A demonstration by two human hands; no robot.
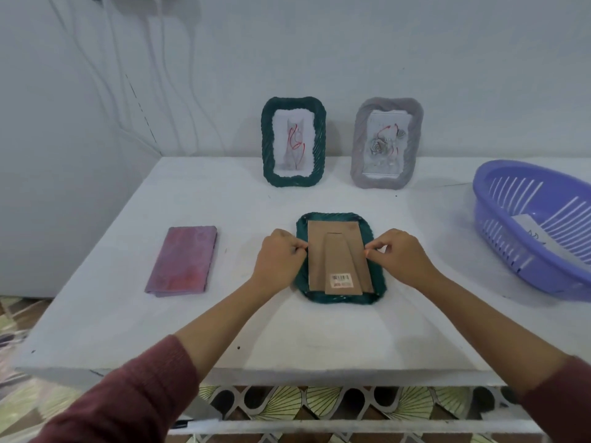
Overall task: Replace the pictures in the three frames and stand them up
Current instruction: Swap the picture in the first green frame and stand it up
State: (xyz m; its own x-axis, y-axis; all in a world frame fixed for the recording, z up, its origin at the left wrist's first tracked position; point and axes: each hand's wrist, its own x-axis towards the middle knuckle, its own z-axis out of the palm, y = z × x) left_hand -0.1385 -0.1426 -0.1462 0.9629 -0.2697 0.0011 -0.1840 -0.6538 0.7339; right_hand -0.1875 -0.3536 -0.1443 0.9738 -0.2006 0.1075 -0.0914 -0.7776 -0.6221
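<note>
On the white table [128, 314], fingers [299, 250] pinch the ridged green frame's [379, 287] cardboard back [319, 251].

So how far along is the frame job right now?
Two frames already stand at the back: the green frame and the grey frame, each showing a picture. The third frame lies face down; the left hand and right hand pinch its cardboard back's edges. Closing it and standing it up remain.
</note>
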